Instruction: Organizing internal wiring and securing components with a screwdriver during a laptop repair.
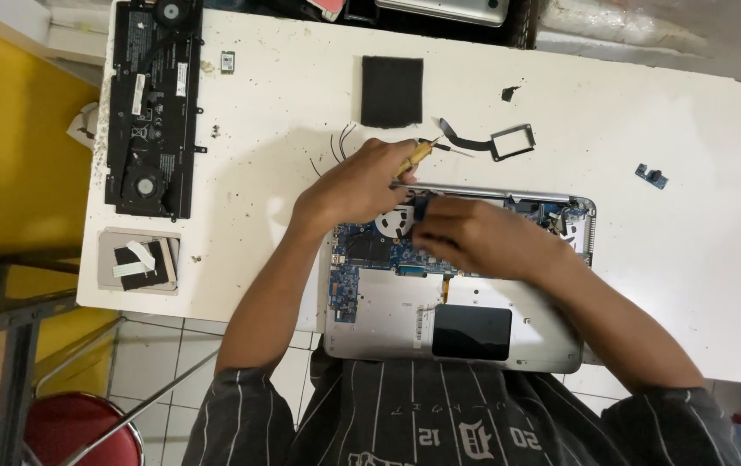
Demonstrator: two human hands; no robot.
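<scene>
Here the person works inside an opened silver laptop base with a blue circuit board and a black touchpad [461, 285], which lies at the near edge of the white, speckled counter [690, 216] and hangs a little over it. The left hand [357, 185] is closed around a screwdriver with a yellow handle [415, 157]; its tip points away from the person, toward the far edge of the counter. The right hand [474, 237] rests on the circuit board with curled fingers that pinch a small dark part at the fingertips; what this part is, I cannot tell.

In my judgement the step in hand is the loosening or lifting of a small piece on the board, near the round fan. The next move probably calls for a steady right hand and for the screwdriver to be turned down to the board, because now it is not touching the board.

At the far left corner of the counter lies a long black battery frame with two fans [150, 103]. A black square foam pad [392, 91] lies near the far edge, and a small black frame with a ribbon cable [508, 141] lies just beyond the laptop.
</scene>
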